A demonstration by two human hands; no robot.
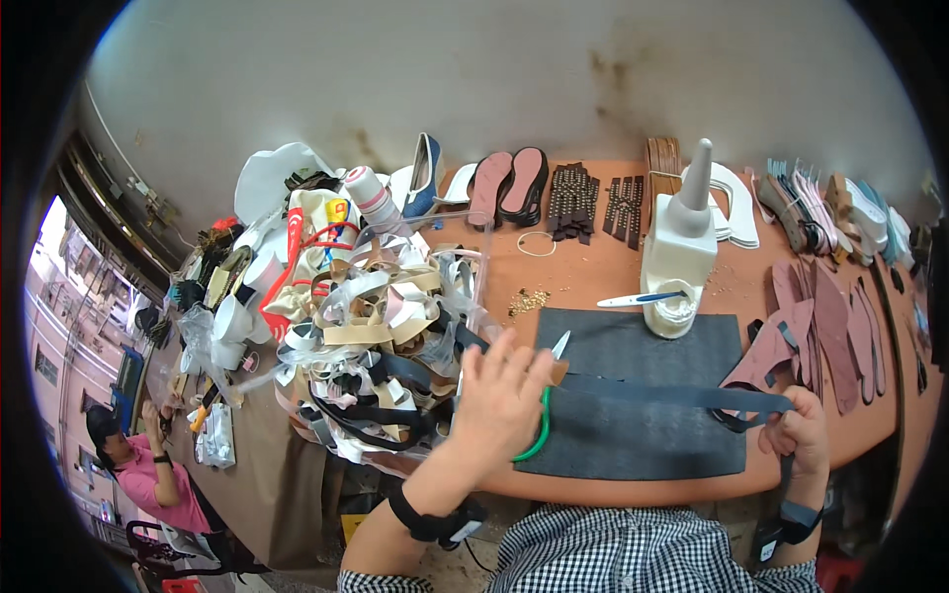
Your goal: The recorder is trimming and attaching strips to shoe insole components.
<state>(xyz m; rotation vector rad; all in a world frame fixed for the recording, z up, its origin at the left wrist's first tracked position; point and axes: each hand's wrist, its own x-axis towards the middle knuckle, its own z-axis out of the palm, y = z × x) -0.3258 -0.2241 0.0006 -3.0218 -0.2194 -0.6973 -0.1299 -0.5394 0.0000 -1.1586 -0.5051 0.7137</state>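
And there it was, the dark strip, stretched across the grey mat on the orange table! The right hand had its fingers closed on the strip at the mat's right side. Over at the left edge, the left hand hung with fingers spread, just beside green-handled scissors; whether it touched them couldn't be told. Behind the strip stood a white pot, a slim blue-and-white tool lying across its mouth!
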